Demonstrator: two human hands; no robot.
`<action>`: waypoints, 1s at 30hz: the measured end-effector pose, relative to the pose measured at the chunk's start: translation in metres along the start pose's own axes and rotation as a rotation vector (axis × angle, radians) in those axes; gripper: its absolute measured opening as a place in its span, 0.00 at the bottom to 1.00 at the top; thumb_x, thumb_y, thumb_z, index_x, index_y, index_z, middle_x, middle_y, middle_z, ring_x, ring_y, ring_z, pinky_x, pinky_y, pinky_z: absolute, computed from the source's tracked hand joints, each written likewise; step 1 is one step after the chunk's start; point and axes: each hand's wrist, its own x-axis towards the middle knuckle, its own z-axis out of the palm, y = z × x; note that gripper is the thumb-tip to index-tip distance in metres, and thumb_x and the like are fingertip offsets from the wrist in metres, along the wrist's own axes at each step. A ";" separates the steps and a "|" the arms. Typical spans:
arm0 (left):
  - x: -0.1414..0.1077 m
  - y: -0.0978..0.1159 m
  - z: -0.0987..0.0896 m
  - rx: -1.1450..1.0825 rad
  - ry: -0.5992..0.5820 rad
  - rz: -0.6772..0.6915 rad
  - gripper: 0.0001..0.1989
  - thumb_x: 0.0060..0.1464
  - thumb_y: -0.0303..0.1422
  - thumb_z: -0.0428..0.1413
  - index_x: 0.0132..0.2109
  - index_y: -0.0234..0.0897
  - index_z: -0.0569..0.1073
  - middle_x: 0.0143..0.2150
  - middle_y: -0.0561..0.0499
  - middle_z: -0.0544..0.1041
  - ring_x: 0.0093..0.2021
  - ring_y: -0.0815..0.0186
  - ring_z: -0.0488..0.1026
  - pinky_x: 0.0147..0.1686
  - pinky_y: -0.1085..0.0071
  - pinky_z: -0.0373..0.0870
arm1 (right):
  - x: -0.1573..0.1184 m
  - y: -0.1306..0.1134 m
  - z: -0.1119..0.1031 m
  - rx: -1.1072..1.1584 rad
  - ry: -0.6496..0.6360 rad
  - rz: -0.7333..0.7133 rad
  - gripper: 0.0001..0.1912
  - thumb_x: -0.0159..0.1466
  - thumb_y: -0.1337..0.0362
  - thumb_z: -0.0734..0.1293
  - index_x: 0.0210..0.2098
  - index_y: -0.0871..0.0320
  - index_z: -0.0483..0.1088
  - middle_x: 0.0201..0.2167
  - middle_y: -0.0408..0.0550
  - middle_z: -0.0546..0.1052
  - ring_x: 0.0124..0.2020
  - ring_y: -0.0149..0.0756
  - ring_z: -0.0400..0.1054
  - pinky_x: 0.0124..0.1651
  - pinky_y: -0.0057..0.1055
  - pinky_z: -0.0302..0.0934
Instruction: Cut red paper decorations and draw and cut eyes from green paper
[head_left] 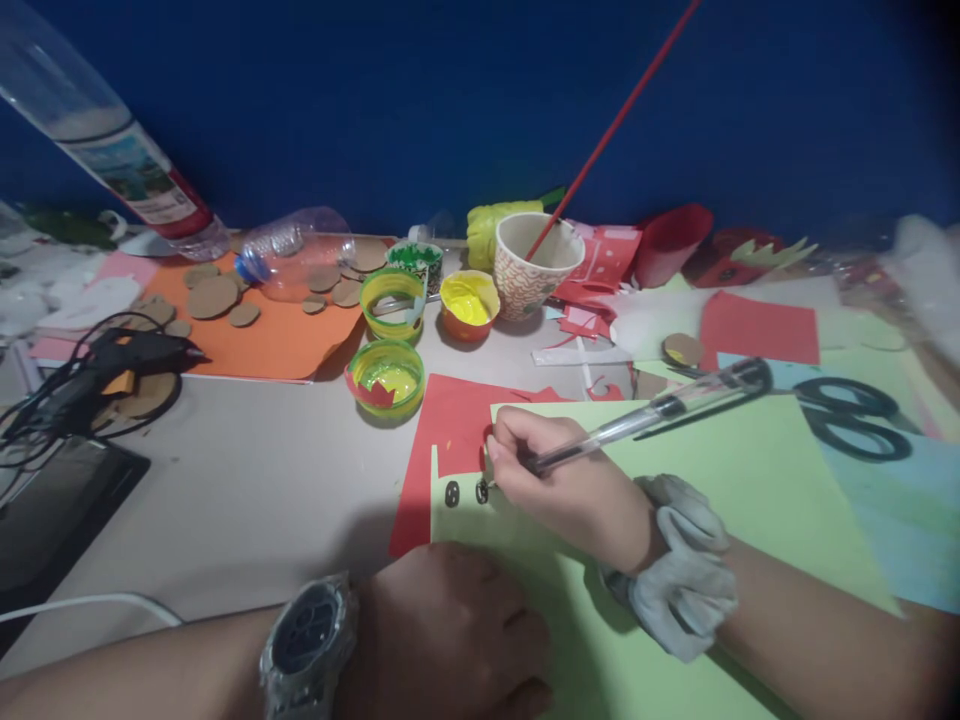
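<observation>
My right hand (559, 485) grips a clear pen (645, 415), its tip at the right one of two small black ovals (451, 494) drawn near the upper left corner of a light green sheet (720, 450). A grey scrunchie (686, 575) is around the right wrist. My left hand (457, 630) rests on the sheet's lower left part, its fingers folded and nothing seen in it; a watch (307, 635) is on that wrist. Under the green sheet lies red paper (420, 500), showing at the left and top.
Painted cups (386, 400) and a patterned cup (517, 275) with a red stick stand behind. Cardboard discs (212, 297) lie on orange paper (262, 350). A glue gun (127, 350) is left, black-handled scissors (855, 415) right, a tall bottle (142, 170) back left.
</observation>
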 end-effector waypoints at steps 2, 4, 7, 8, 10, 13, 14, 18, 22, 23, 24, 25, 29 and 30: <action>0.000 0.001 -0.001 0.013 -0.002 -0.013 0.12 0.56 0.38 0.53 0.29 0.37 0.66 0.28 0.56 0.72 0.26 0.69 0.64 0.22 0.68 0.57 | 0.000 0.000 -0.001 0.000 -0.001 0.000 0.13 0.59 0.70 0.59 0.22 0.56 0.50 0.18 0.36 0.57 0.20 0.26 0.51 0.24 0.25 0.48; 0.000 0.003 -0.002 0.029 0.003 -0.022 0.12 0.57 0.37 0.51 0.28 0.37 0.66 0.28 0.56 0.71 0.25 0.69 0.64 0.22 0.68 0.56 | 0.000 0.000 -0.001 -0.004 -0.005 0.000 0.13 0.59 0.70 0.59 0.22 0.56 0.50 0.18 0.36 0.58 0.20 0.26 0.51 0.24 0.25 0.48; 0.000 0.004 -0.002 0.054 0.022 -0.032 0.12 0.58 0.37 0.51 0.28 0.37 0.65 0.27 0.56 0.70 0.26 0.69 0.64 0.23 0.68 0.56 | 0.000 0.000 -0.001 -0.006 -0.007 0.003 0.13 0.60 0.70 0.59 0.22 0.56 0.50 0.18 0.36 0.58 0.20 0.26 0.52 0.24 0.26 0.48; 0.000 0.004 -0.002 0.063 0.026 -0.035 0.12 0.58 0.38 0.51 0.28 0.37 0.65 0.27 0.56 0.70 0.26 0.69 0.64 0.23 0.68 0.56 | 0.000 0.000 -0.001 -0.008 -0.009 0.004 0.13 0.59 0.70 0.59 0.22 0.56 0.50 0.18 0.36 0.59 0.20 0.26 0.52 0.24 0.26 0.48; 0.000 0.003 -0.001 0.068 0.025 -0.025 0.12 0.58 0.38 0.51 0.29 0.37 0.65 0.27 0.56 0.70 0.25 0.69 0.63 0.23 0.68 0.56 | 0.001 0.000 0.000 -0.009 -0.010 0.004 0.13 0.60 0.70 0.58 0.22 0.56 0.50 0.18 0.36 0.59 0.20 0.26 0.53 0.25 0.26 0.48; 0.001 0.002 0.000 0.054 0.016 -0.003 0.13 0.58 0.39 0.52 0.28 0.37 0.65 0.27 0.56 0.70 0.24 0.69 0.62 0.22 0.68 0.55 | 0.001 0.000 0.000 -0.002 -0.009 0.007 0.13 0.60 0.69 0.58 0.22 0.55 0.50 0.18 0.36 0.58 0.20 0.26 0.52 0.24 0.26 0.48; 0.001 0.002 0.000 0.054 0.021 -0.005 0.13 0.57 0.38 0.52 0.28 0.37 0.65 0.27 0.56 0.70 0.24 0.70 0.62 0.22 0.68 0.55 | 0.000 0.000 0.000 -0.001 -0.012 0.008 0.13 0.60 0.69 0.58 0.22 0.55 0.50 0.18 0.36 0.58 0.20 0.26 0.52 0.24 0.26 0.48; 0.000 0.001 0.000 0.054 0.052 0.003 0.13 0.58 0.38 0.52 0.28 0.37 0.65 0.27 0.56 0.70 0.25 0.70 0.63 0.22 0.68 0.54 | 0.000 0.000 0.000 0.013 -0.017 0.016 0.13 0.60 0.69 0.59 0.22 0.55 0.50 0.19 0.36 0.60 0.20 0.27 0.53 0.25 0.26 0.49; 0.000 0.000 0.000 0.031 0.026 0.021 0.12 0.58 0.38 0.51 0.28 0.37 0.65 0.27 0.56 0.70 0.24 0.70 0.62 0.21 0.68 0.55 | 0.000 -0.001 0.000 0.029 -0.031 0.023 0.13 0.60 0.69 0.59 0.22 0.55 0.50 0.19 0.36 0.60 0.20 0.27 0.53 0.25 0.26 0.49; 0.000 -0.001 -0.001 0.032 0.020 0.014 0.13 0.58 0.38 0.51 0.28 0.37 0.65 0.27 0.56 0.70 0.24 0.70 0.63 0.21 0.68 0.55 | 0.000 -0.001 0.000 0.030 -0.029 0.025 0.13 0.60 0.69 0.59 0.22 0.55 0.50 0.19 0.36 0.60 0.20 0.27 0.53 0.25 0.26 0.49; 0.000 -0.001 -0.001 0.034 0.016 0.009 0.13 0.58 0.38 0.51 0.29 0.37 0.65 0.27 0.56 0.70 0.25 0.70 0.63 0.22 0.68 0.55 | 0.000 -0.001 0.000 0.029 -0.028 0.026 0.13 0.60 0.69 0.58 0.22 0.55 0.51 0.19 0.36 0.60 0.21 0.27 0.53 0.25 0.26 0.49; 0.001 -0.001 -0.002 0.037 0.017 0.009 0.13 0.58 0.39 0.51 0.29 0.37 0.65 0.27 0.56 0.70 0.25 0.70 0.63 0.22 0.68 0.55 | 0.000 -0.001 0.000 0.030 -0.028 0.028 0.13 0.60 0.69 0.59 0.22 0.55 0.51 0.19 0.36 0.60 0.21 0.27 0.53 0.25 0.26 0.48; 0.001 0.001 -0.002 0.035 0.020 0.005 0.12 0.58 0.38 0.51 0.29 0.37 0.65 0.27 0.56 0.71 0.25 0.69 0.63 0.22 0.68 0.54 | 0.000 0.000 0.000 0.048 -0.029 0.039 0.13 0.61 0.68 0.58 0.22 0.55 0.51 0.19 0.36 0.61 0.21 0.27 0.54 0.25 0.26 0.49; 0.000 0.001 -0.002 0.032 0.022 0.000 0.12 0.58 0.38 0.51 0.29 0.37 0.66 0.27 0.56 0.71 0.25 0.69 0.63 0.22 0.68 0.54 | 0.000 0.000 0.000 0.050 -0.027 0.037 0.13 0.62 0.68 0.58 0.22 0.55 0.51 0.19 0.36 0.61 0.21 0.27 0.54 0.25 0.26 0.49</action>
